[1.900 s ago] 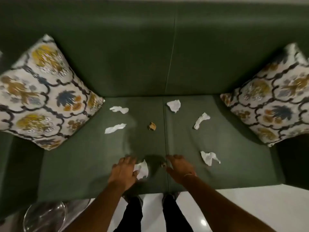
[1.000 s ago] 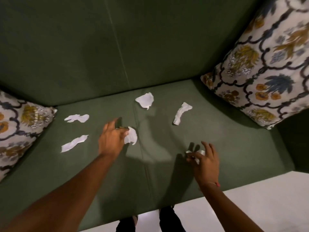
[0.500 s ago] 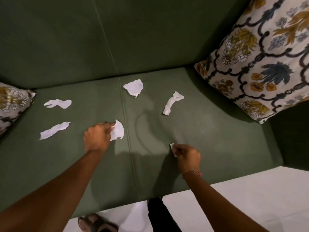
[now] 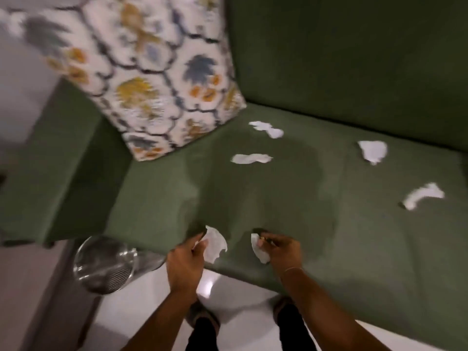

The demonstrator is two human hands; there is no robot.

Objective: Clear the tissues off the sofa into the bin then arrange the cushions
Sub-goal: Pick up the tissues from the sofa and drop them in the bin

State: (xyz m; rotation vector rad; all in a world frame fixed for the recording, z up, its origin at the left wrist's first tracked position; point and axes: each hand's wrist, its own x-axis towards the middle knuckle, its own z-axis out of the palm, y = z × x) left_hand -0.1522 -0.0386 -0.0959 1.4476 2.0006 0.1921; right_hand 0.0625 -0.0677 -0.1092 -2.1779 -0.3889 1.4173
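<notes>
The left hand pinches a tissue between thumb and fingertips, and the right hand is closed on a smaller crumpled tissue; both hover over the front edge of the sofa. The bin, a see-through one with a mesh base, stands on the floor just beside the sofa's front corner, to the left of the left hand. Four more tissues lie on the seat: two near the cushion, one further back and one off to the right.

The likely slip is a light, loose tissue catching air and drifting past the bin's rim onto the floor, most of all if it is let go from high up or from the side. The left tissue is held only by its edge, so it could tear or slide free on the way over. The bin looks light and could tip if a hand knocks it
</notes>
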